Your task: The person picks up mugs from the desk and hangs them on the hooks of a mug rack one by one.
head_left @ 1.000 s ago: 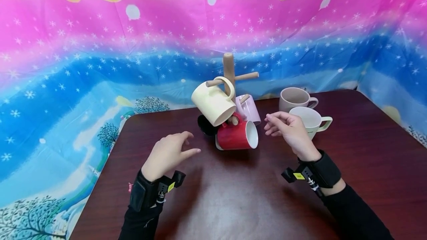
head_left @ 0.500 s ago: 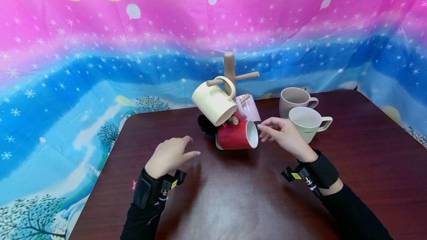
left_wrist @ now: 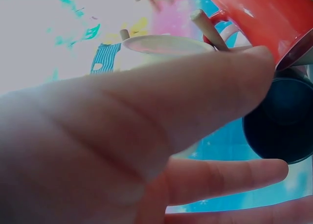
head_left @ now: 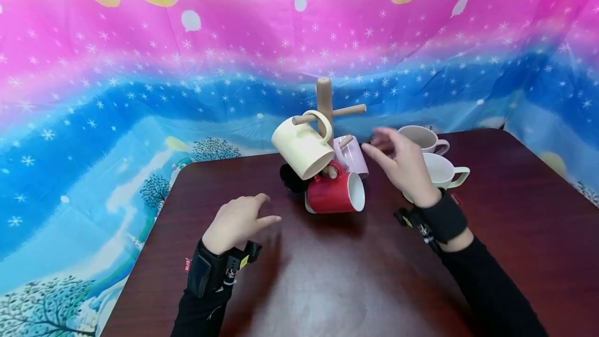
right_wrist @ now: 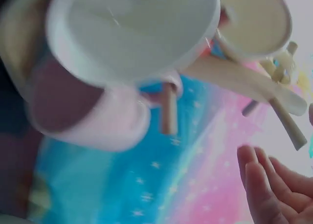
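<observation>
A wooden mug rack [head_left: 324, 99] holds several mugs by their handles. The cream mug [head_left: 301, 147] hangs tilted on an upper left peg, above the red mug [head_left: 329, 192]. Behind these are a pink mug [head_left: 351, 156] at right and a black mug [head_left: 293, 178], partly hidden, at left. My left hand [head_left: 236, 222] hovers left of the rack with fingers spread, touching nothing; in the left wrist view its thumb [left_wrist: 205, 89] covers much of the scene. My right hand [head_left: 404, 163], slightly blurred, is raised just right of the pink mug and holds nothing.
To the right, a grey-brown mug [head_left: 418, 137] and a pale green-white cup [head_left: 442, 168] stand on the dark wooden table [head_left: 327, 274], both partly behind the right hand. One upper right peg [head_left: 352, 109] carries no mug. A patterned cloth [head_left: 243, 66] hangs behind.
My right hand first moved left and slightly down towards the red mug's rim, then rose and went back beside the pink mug. The left hand and the mugs stay nearly where they were.
</observation>
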Demonstrator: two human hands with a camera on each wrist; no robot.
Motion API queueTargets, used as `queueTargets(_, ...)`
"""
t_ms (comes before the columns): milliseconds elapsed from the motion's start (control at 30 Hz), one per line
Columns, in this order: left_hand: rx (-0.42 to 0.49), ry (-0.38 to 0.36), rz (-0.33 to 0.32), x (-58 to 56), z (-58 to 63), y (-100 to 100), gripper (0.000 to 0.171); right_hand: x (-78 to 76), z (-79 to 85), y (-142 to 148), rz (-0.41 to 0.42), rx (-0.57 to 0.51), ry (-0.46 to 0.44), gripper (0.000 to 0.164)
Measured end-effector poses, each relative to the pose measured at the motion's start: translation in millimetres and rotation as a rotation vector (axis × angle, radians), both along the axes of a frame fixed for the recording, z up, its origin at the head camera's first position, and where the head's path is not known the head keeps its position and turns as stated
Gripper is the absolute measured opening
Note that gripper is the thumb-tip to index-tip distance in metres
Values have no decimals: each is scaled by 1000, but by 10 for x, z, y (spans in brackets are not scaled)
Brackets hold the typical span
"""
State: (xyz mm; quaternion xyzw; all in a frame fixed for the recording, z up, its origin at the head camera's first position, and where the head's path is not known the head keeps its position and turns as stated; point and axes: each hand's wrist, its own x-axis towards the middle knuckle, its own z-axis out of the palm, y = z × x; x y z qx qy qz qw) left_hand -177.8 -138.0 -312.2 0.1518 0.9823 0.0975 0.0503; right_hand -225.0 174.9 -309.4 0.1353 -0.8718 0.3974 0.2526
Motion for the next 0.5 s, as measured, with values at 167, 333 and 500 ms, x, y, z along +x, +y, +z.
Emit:
queueTargets(167,-8,9,-3,-5,7,-16,53,-238,308,-135,24,24,79,50)
queueTargets(333,-9,7,-5,-10,-8,-14,53,-374,391,-243,3,63,112,35)
queueTargets(500,-12,1,-11,-17,-25,-6,53,-430,362,-279,-69,86,207,29)
